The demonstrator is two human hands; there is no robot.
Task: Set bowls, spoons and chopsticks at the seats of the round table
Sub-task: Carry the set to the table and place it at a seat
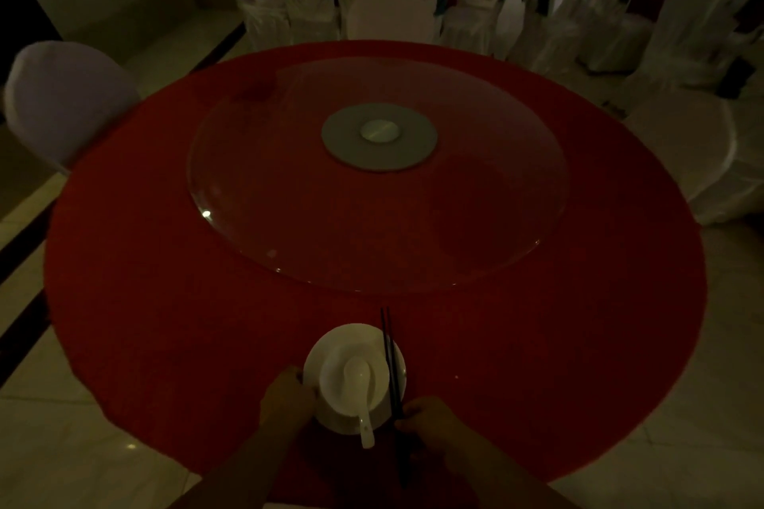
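The left hand (285, 397) gripped the saucer (316, 351) rim. The right hand (430, 422) pinched the chopsticks (390, 364) lying across the saucer's right edge. The bowl (330, 384), spoon (359, 378) inside, sat near the table (165, 302) edge. A jolt could have rolled the chopsticks off or tipped the overhanging spoon.

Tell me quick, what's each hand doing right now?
Left hand: holds the left rim of the white saucer.
Right hand: pinches the black chopsticks near their lower end.
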